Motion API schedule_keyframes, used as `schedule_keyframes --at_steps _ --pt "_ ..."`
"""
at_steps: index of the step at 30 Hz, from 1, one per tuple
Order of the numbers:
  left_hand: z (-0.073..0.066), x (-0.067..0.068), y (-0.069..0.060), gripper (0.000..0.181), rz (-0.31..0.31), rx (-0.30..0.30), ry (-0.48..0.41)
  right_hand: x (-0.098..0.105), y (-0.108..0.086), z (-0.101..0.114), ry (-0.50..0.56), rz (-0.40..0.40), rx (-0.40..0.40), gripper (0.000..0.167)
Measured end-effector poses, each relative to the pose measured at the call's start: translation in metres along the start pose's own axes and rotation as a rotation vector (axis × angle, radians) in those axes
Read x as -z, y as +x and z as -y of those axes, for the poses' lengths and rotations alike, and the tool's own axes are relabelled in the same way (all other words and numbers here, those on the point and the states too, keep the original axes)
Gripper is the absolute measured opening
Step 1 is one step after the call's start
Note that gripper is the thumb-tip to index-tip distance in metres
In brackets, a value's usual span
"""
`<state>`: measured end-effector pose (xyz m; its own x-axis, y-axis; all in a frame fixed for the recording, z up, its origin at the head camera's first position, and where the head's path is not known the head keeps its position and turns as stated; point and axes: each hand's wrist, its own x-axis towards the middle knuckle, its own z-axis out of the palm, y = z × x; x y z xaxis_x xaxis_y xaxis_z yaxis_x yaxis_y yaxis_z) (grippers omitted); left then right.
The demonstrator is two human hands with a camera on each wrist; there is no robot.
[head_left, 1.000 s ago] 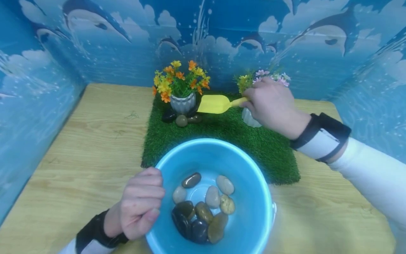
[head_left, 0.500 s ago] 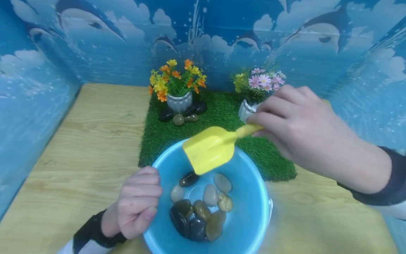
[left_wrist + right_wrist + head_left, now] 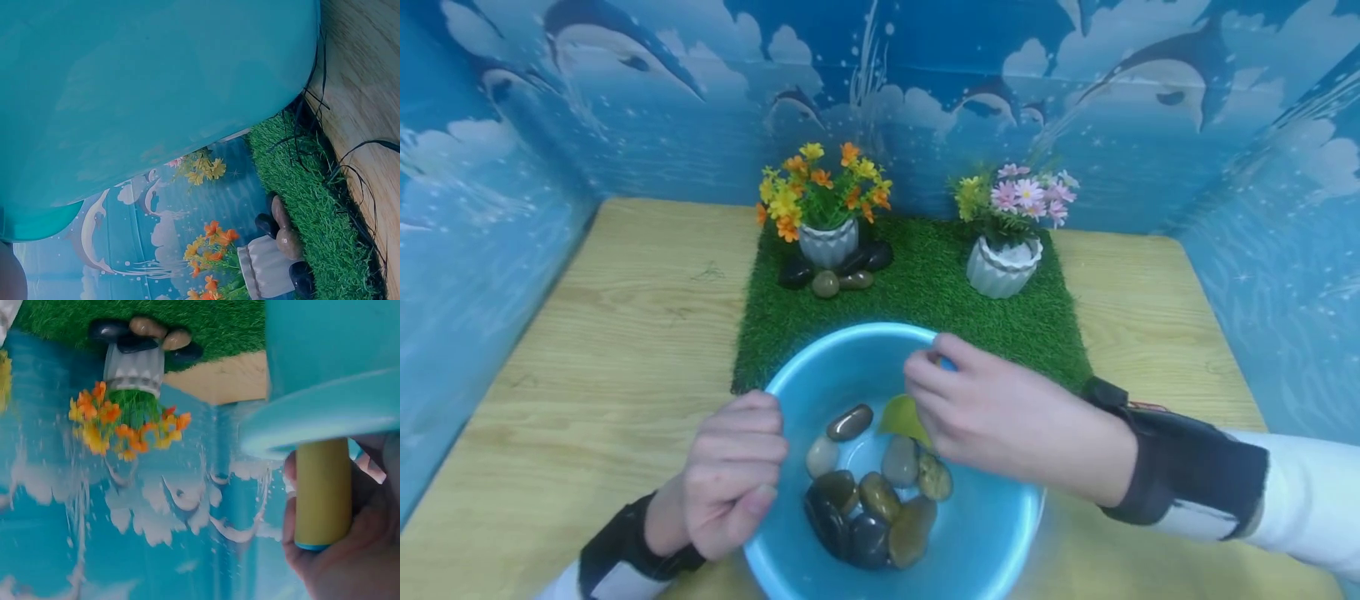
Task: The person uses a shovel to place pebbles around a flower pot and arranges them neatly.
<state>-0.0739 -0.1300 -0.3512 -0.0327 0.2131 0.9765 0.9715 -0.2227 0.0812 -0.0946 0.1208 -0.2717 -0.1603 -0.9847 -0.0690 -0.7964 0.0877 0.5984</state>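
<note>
My left hand [image 3: 733, 475] is at the left side of a light blue bucket [image 3: 827, 346], its curled fingers gripping the rim. Over the bucket's far right rim, my right hand [image 3: 962, 400] holds a small yellow shovel by the handle. The blade of the shovel [image 3: 898, 415] points down into the bucket, partly hidden by the hand. In the right wrist view the yellow handle [image 3: 323, 497] shows between thumb and fingers, beside the rim. Several smooth stones [image 3: 880, 497], dark, brown and pale, lie on the bucket's bottom.
Behind the bucket lies a green grass mat [image 3: 917, 292] on the wooden table [image 3: 625, 333]. On it stand a pot of orange and yellow flowers [image 3: 823, 196], with several stones [image 3: 826, 283] at its foot, and a white pot [image 3: 1003, 271] of pink flowers. Dolphin-print walls enclose the table.
My right hand has brought the shovel from above the mat toward me and down, turning it so the blade now points into the bucket. The left hand has stayed at the rim.
</note>
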Motion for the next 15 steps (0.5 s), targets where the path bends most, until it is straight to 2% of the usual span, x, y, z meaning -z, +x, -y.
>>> schedule_keyframes --at_steps 4,9,15 --pt "-0.001 0.0 0.0 0.049 0.003 0.008 0.001 -0.005 0.003 0.001 0.052 0.01 -0.021 0.024" --pt "-0.001 0.0 -0.001 0.05 0.004 0.014 0.004 -0.012 0.005 -0.001 0.175 0.032 -0.013 0.022" --pt "-0.001 0.0 -0.004 0.05 0.005 0.013 0.008 -0.017 0.0 -0.007 0.373 -0.019 -0.032 0.02"
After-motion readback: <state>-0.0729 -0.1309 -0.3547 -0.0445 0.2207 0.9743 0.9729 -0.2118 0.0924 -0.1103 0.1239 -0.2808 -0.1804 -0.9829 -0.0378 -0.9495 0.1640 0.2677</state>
